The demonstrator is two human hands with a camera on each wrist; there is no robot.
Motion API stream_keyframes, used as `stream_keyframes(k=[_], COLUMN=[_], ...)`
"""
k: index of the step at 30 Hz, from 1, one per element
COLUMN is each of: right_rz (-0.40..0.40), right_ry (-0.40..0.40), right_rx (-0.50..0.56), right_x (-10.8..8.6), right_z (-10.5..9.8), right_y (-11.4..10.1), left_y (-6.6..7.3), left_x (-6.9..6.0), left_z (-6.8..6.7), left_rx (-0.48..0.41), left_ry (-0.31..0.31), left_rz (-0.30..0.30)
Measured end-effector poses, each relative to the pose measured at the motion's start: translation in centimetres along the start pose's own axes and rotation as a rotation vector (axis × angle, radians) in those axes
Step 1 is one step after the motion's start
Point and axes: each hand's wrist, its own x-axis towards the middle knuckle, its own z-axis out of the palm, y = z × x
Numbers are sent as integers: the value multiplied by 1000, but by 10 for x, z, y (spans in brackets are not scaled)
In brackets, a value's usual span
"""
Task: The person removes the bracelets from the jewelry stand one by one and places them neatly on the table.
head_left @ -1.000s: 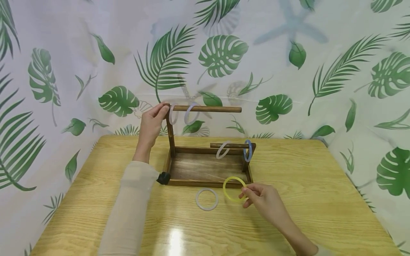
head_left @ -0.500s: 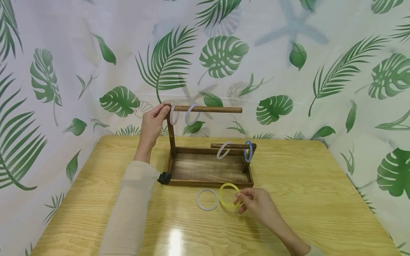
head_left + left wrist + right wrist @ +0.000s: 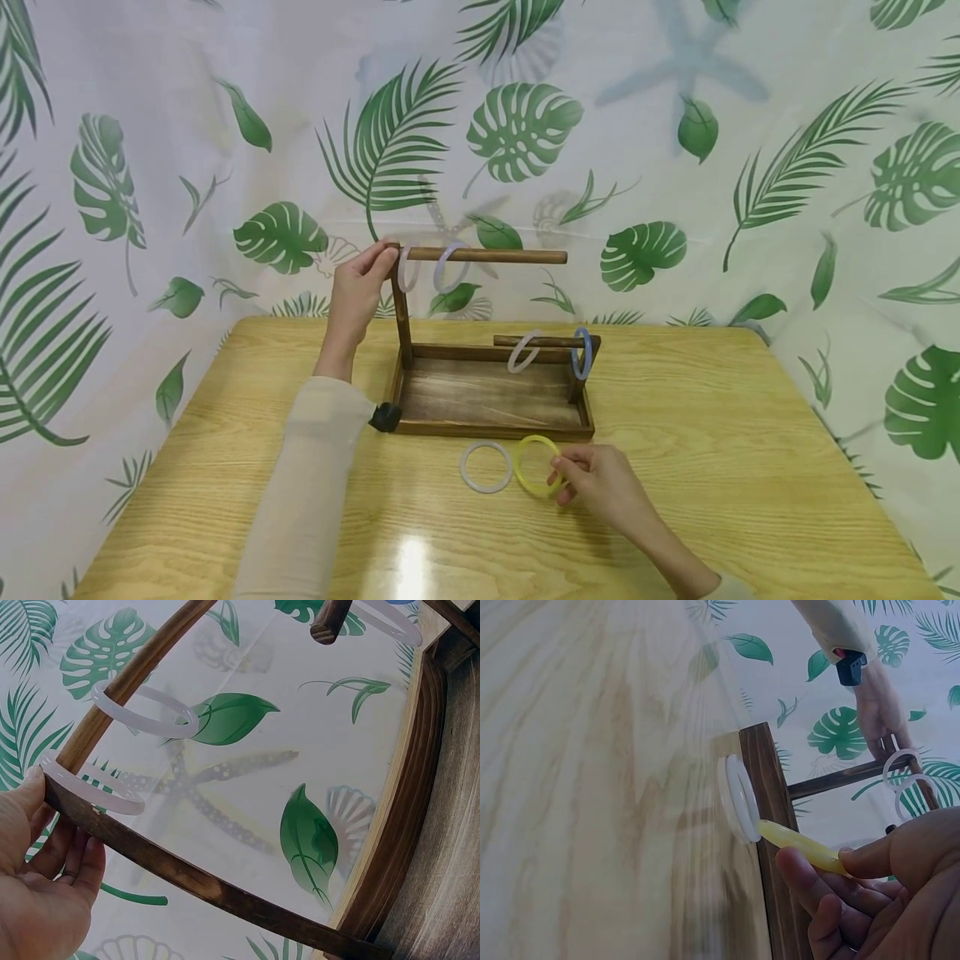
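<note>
My left hand (image 3: 355, 287) pinches the top of the tall post of a dark wooden bangle rack (image 3: 487, 431). Beside its fingers, a pale pinkish bangle (image 3: 94, 793) and a lavender one (image 3: 142, 720) hang on the upper bar (image 3: 517, 257). On the lower bar (image 3: 555, 342) hang a whitish bangle (image 3: 514, 361) and a blue bangle (image 3: 588, 354). My right hand (image 3: 600, 485) pinches a yellow bangle (image 3: 536, 438) by its right side, in front of the rack. Just left of it, a white bangle (image 3: 485, 491) lies on the table; the two rims look very close.
The wood-grain table (image 3: 735, 433) extends around the rack on both sides. A leaf-print curtain (image 3: 555, 192) hangs behind it. A small black device (image 3: 386, 417) sits at the left wrist, in front of the rack's left front corner.
My right hand has moved left and slightly toward me with the yellow bangle, bringing it down beside the white bangle. My left hand stays on the post.
</note>
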Motion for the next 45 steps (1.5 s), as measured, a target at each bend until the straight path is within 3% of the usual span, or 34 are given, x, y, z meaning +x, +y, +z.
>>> stream_keyframes(k=[14, 45], right_rz=[28, 127], right_ry=[-5, 68], right_rx=[10, 1], right_x=[4, 12], right_z=[1, 6], right_y=[12, 26], left_y=[-1, 2], left_x=[1, 0], left_z=[0, 0], left_rx=[10, -20], left_ry=[8, 8], left_rz=[-3, -5])
